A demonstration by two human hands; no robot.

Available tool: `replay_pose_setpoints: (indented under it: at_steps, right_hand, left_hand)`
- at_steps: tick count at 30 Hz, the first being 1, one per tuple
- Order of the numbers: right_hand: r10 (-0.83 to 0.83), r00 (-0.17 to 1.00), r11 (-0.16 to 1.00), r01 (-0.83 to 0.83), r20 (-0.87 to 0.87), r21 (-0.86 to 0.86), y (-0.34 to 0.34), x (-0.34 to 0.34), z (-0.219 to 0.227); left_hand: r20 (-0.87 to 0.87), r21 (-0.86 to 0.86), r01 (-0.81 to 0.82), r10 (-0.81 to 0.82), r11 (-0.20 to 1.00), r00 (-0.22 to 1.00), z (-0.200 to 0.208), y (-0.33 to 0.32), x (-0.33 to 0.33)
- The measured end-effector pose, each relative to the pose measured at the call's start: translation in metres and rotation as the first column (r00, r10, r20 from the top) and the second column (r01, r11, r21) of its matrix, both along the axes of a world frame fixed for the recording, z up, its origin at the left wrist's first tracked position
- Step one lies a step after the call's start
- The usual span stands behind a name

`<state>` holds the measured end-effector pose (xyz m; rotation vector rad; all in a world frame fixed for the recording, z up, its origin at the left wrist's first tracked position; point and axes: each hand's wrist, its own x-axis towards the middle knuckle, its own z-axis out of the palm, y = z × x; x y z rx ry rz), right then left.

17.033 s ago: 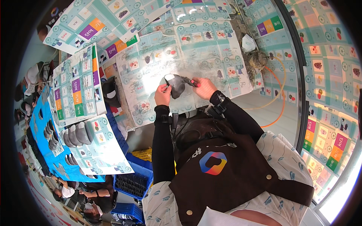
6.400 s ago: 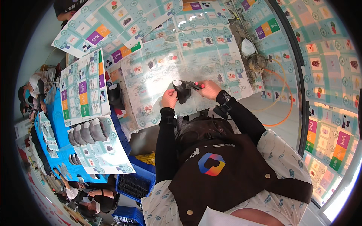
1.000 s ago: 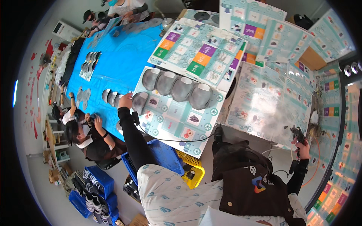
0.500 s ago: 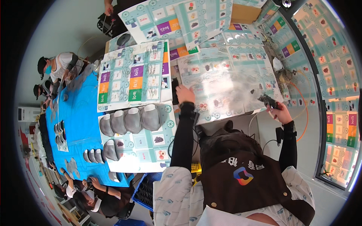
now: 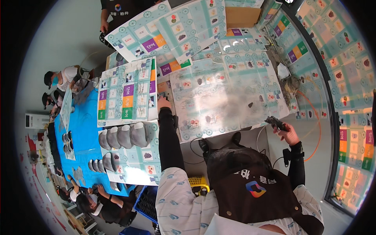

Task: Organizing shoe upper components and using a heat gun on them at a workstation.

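My right hand (image 5: 289,134) is closed round a black, smudged spray gun (image 5: 276,123), held off the near right corner of the patterned board covering the worktable (image 5: 219,94). Dark smears and a small black piece (image 5: 250,105) mark that board. My left arm reaches forward and left. My left hand (image 5: 164,102) is in the gap between the worktable and a stack of printed boards (image 5: 127,88), beside a small dark thing. Its fingers are too hidden to read.
Grey curved shells (image 5: 123,137) stand in rows on a white patterned board, left of my arm. A blue-covered table (image 5: 84,113) runs beyond, with several people along it. An orange hose (image 5: 318,129) hangs at right. Blue (image 5: 145,201) and yellow baskets (image 5: 198,182) sit below.
My left hand has moved left, to the edge of the board stack. The spray gun stays in my right hand. The whole view has shifted slightly. A person at the back shows more.
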<state>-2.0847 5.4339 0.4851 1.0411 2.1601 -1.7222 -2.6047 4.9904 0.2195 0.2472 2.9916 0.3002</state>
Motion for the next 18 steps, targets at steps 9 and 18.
replay_pose_setpoints:
  at_steps: [9, 18]
  right_hand:
    - [0.002, 0.992, 0.979, -0.027, -0.122, -0.201, 0.064, -0.018, -0.047]
    - [0.155, 0.979, 0.975, -0.173, -0.132, -0.138, 0.046, -0.078, -0.030]
  left_hand:
    - [-0.219, -0.275, 0.398, -0.460, 0.875, 0.861, 0.066, 0.200, 0.220]
    - [-0.002, 0.439, 0.099, -0.109, 0.893, 0.994, 0.047, 0.261, 0.307]
